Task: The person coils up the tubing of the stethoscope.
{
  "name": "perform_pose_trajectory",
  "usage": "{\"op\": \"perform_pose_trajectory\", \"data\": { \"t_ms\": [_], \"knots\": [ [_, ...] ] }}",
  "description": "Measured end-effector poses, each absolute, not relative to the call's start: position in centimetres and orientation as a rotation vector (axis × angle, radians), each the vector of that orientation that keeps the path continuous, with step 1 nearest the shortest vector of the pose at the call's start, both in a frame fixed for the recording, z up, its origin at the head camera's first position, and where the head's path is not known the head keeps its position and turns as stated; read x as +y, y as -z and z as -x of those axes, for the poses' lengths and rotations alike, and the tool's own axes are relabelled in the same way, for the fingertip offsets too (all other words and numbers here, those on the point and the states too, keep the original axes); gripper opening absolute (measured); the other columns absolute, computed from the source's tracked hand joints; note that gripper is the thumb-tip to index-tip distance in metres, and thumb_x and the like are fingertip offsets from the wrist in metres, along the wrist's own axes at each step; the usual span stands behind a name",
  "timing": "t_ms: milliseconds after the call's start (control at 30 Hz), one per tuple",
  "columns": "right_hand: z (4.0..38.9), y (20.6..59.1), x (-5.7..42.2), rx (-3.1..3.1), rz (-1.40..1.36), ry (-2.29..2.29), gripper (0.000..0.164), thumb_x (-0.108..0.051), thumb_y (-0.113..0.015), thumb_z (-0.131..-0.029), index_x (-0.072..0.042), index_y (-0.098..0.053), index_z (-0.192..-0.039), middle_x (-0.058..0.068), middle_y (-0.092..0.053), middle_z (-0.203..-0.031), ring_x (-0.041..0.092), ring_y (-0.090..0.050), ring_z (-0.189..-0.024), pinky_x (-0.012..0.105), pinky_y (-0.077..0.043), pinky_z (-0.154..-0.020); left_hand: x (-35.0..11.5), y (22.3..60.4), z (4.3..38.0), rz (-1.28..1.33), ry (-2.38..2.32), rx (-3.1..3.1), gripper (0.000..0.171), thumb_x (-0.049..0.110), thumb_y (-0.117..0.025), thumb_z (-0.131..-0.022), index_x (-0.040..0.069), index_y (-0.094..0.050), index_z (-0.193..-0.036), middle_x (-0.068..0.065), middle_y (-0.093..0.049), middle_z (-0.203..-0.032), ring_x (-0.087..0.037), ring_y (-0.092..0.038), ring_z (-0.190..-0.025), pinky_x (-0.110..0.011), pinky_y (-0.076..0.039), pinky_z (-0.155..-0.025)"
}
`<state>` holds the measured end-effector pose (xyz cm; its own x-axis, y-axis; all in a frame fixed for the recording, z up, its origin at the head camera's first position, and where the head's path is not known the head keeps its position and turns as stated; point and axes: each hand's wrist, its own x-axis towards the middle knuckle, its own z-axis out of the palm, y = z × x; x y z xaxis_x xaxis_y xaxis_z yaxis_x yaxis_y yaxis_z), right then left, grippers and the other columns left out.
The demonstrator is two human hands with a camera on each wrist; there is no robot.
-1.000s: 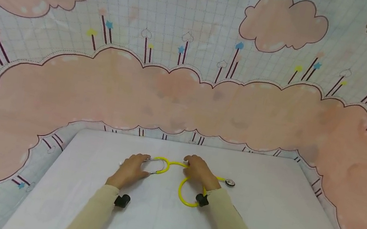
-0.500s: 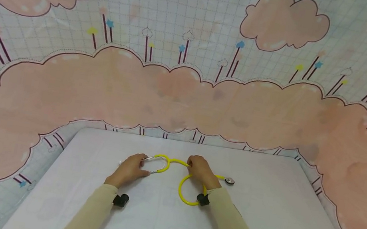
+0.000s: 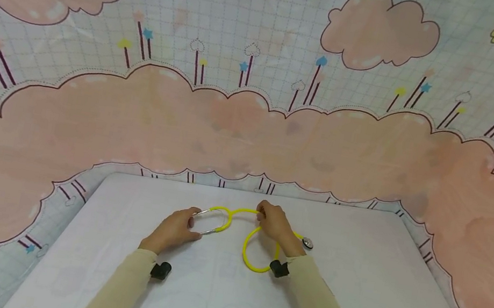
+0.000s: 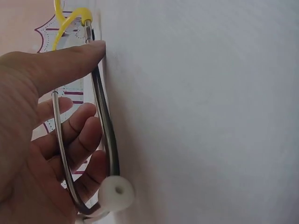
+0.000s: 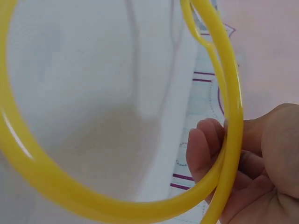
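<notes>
A stethoscope with yellow tubing [image 3: 243,251] stretches between the two hands. My left hand [image 3: 170,229] holds its metal ear tubes [image 4: 107,123]; the thumb lies along one tube and the fingers curl by the other. A white ear tip [image 4: 116,193] shows below that palm in the left wrist view. My right hand [image 3: 275,223] pinches the yellow tubing [image 5: 235,98] just past the fork, where strands come together. A round loop of tubing hangs below this hand. The silver chest piece [image 3: 308,243] sits right of the right wrist.
The white tabletop [image 3: 212,301] spreads out under and around both hands. Behind it and along its sides runs a printed cloth [image 3: 211,132] with clouds and stars. A black wrist camera [image 3: 279,269] is strapped at the right cuff, another at the left.
My right hand has closed its fingers on the tubing and moved up and slightly right, taking the loop and fork along. The chest piece has shifted slightly left. My left hand has barely moved.
</notes>
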<state>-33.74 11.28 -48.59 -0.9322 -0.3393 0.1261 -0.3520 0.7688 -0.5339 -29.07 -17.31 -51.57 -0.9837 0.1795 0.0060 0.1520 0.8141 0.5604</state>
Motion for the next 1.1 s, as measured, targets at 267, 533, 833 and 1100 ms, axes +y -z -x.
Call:
{"op": "perform_pose_trajectory", "data": {
  "t_ms": [267, 533, 833, 1100],
  "knots": [
    [33.8, 47.6, 11.7, -2.876, -0.577, -0.961, 0.010, -0.006, -0.057, -0.098, -0.004, -0.062, -0.107, 0.009, -0.072, -0.089, 0.014, -0.065, -0.075, 0.024, -0.050, -0.063, -16.7, 51.4, 28.8, -0.309, -0.809, 3.011, 0.088, 0.030, -0.085, -0.075, 0.019, -0.039, -0.149, -0.007, -0.055, -0.113, -0.021, -0.059, -0.092, -0.044, -0.051, -0.083],
    [33.7, 47.0, 11.7, -2.861, -0.568, -1.027, 0.010, -0.006, -0.055, -0.099, -0.003, -0.061, -0.107, 0.016, -0.072, -0.092, 0.015, -0.065, -0.074, 0.024, -0.051, -0.060, -16.2, 50.6, 29.1, -0.296, -0.662, 3.008, 0.081, 0.011, -0.075, -0.075, 0.021, -0.040, -0.148, 0.000, -0.061, -0.094, -0.018, -0.052, -0.076, -0.039, -0.046, -0.075],
    [33.3, 46.6, 12.2, -2.850, -0.526, -1.073, 0.012, -0.006, -0.055, -0.100, -0.002, -0.059, -0.110, 0.016, -0.070, -0.097, 0.013, -0.065, -0.072, 0.024, -0.052, -0.061, -16.0, 50.3, 29.1, -0.307, -0.876, 2.931, 0.072, 0.015, -0.076, -0.083, 0.023, -0.041, -0.146, 0.004, -0.063, -0.087, -0.014, -0.053, -0.069, -0.028, -0.045, -0.063],
    [33.0, 46.0, 13.2, -2.781, -0.522, -1.069, 0.013, -0.010, -0.056, -0.100, -0.006, -0.059, -0.112, 0.012, -0.071, -0.097, 0.012, -0.064, -0.072, 0.024, -0.051, -0.062, -16.1, 49.3, 28.5, -0.480, -1.075, 2.982, 0.069, 0.027, -0.076, -0.086, 0.016, -0.045, -0.147, 0.006, -0.063, -0.077, -0.008, -0.048, -0.056, -0.023, -0.041, -0.053]
  ]
}}
